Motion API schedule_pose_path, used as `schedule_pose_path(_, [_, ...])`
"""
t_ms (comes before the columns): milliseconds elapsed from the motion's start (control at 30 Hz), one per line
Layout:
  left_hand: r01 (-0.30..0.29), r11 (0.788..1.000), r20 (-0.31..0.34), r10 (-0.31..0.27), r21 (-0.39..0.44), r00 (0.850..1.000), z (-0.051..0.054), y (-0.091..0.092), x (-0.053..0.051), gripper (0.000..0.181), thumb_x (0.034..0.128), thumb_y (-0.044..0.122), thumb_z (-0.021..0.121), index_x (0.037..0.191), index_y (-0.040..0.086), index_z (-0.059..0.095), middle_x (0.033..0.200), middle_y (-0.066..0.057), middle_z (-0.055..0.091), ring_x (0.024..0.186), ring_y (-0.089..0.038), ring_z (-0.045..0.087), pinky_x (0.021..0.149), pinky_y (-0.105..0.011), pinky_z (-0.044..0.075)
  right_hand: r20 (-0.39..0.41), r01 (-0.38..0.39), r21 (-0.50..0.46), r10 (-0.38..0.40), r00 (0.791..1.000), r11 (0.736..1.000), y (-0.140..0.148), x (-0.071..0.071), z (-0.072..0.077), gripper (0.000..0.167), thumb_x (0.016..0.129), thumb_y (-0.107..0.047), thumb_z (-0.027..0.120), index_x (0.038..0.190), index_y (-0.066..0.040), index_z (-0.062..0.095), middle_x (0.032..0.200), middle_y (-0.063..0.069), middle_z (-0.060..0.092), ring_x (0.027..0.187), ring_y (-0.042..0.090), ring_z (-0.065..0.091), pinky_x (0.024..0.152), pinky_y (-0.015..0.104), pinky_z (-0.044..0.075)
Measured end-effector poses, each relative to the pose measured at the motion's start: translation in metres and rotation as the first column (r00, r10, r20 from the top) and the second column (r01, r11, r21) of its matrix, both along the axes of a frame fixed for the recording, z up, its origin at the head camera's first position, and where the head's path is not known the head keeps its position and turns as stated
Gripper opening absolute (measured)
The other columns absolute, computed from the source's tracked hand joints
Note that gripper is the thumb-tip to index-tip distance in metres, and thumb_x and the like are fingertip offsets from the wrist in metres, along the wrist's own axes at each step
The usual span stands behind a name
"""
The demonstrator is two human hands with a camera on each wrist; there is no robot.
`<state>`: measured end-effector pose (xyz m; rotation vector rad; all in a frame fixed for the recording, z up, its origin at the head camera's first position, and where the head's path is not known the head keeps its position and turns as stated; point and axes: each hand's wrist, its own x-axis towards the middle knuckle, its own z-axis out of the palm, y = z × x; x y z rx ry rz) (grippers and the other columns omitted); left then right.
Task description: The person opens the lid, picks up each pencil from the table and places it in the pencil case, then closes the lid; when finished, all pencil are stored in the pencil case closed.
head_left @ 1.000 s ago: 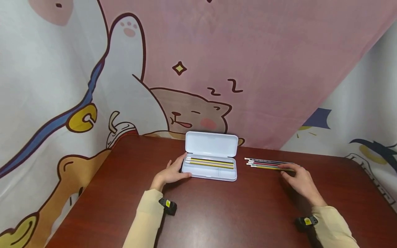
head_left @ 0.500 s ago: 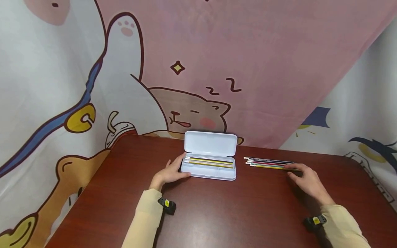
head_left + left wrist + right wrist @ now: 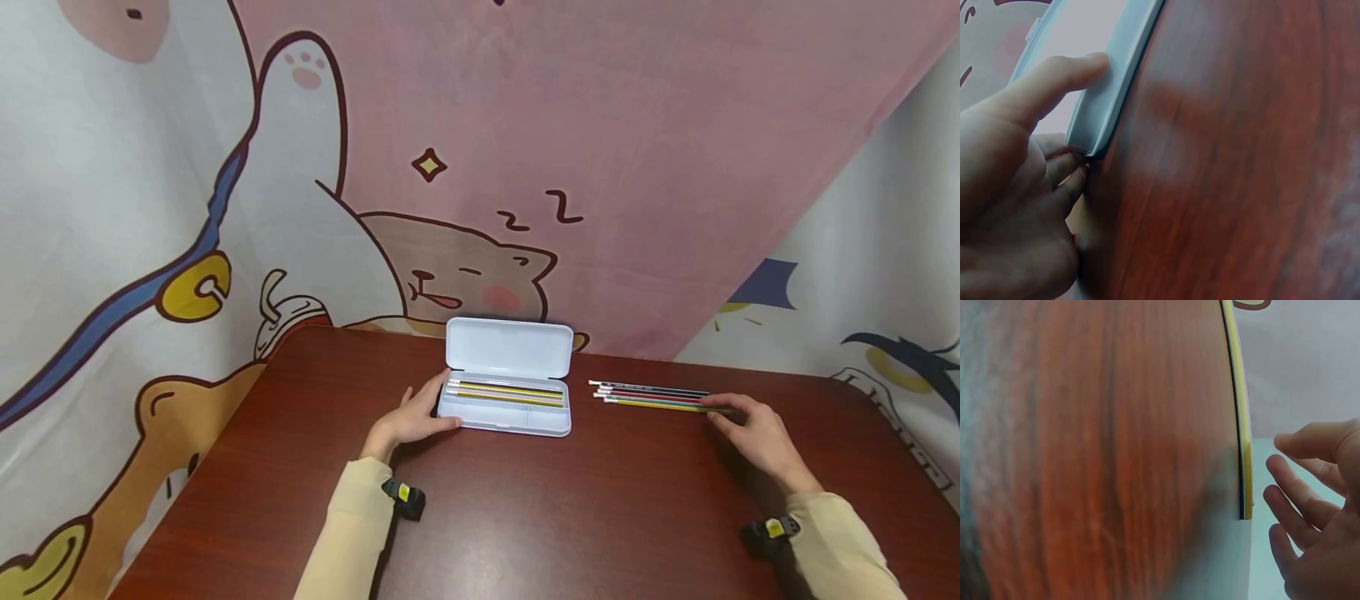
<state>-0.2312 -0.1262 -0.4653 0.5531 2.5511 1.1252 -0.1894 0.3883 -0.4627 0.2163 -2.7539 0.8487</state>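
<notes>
An opened white pencil case [image 3: 504, 415] holds several pencils [image 3: 506, 393] lengthwise in its rear compartment. At its left end, my left hand [image 3: 408, 419] grips it, with the thumb on the front rim and the fingers around the end; the left wrist view shows this thumb [image 3: 1079, 72] on the case [image 3: 1116, 56]. To the right of the case, several loose pencils [image 3: 648, 400] lie side by side on the table. My right hand [image 3: 757, 433] is at their right ends, fingers loosely bent; in the right wrist view these fingers stand apart from the yellow pencil [image 3: 1246, 469].
The case's lid [image 3: 510, 348] stands raised along its back edge, close to the cartoon-printed cloth [image 3: 637, 208] behind the table. Both the case and the loose pencils lie on the dark red wooden table [image 3: 570, 517]. Black wrist cameras sit on both wrists.
My right hand has slid rightward along the loose pencils to their right ends, uncovering more of them. My left hand keeps its place on the case.
</notes>
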Motion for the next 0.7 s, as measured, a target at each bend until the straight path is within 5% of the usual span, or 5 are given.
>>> schedule_pose_path(167, [-0.001, 1.000, -0.004, 0.001, -0.001, 1.000, -0.0008, 0.0003, -0.0003, 0.090, 0.0879, 0.028, 0.067, 0.154, 0.003, 0.012, 0.156, -0.020, 0.020, 0.143, -0.033, 0.015, 0.110, -0.060, -0.004, 0.021, 0.004, 0.011, -0.005, 1.000, 1.000, 0.0041, -0.0017, -0.0025, 0.021, 0.090, -0.011, 0.068, 0.110, -0.004, 0.070, 0.110, 0.023, 0.065, 0.098, 0.020, 0.055, 0.074, 0.032, 0.040])
schedule_pose_path(467, [0.001, 1.000, -0.012, -0.001, 0.004, 1.000, -0.0023, 0.0002, -0.0005, 0.090, 0.0870, 0.028, 0.068, 0.153, 0.001, 0.013, 0.156, -0.021, 0.020, 0.143, -0.035, 0.016, 0.109, -0.062, -0.003, 0.090, -0.017, -0.042, 0.021, 0.996, 0.999, 0.0040, -0.0008, -0.0053, 0.023, 0.091, -0.007, 0.066, 0.112, 0.002, 0.067, 0.117, 0.029, 0.059, 0.109, 0.045, 0.051, 0.082, 0.060, 0.040])
schedule_pose_path(700, [0.002, 1.000, -0.001, -0.002, 0.007, 1.000, -0.0034, 0.0002, -0.0015, 0.091, 0.0870, 0.030, 0.067, 0.154, 0.003, 0.012, 0.156, -0.020, 0.019, 0.143, -0.034, 0.015, 0.109, -0.062, -0.004, 0.078, -0.034, 0.006, 0.033, 0.996, 0.999, 0.0039, -0.0016, -0.0062, 0.021, 0.088, -0.007, 0.070, 0.108, -0.004, 0.071, 0.112, 0.022, 0.063, 0.098, 0.024, 0.057, 0.076, 0.035, 0.046])
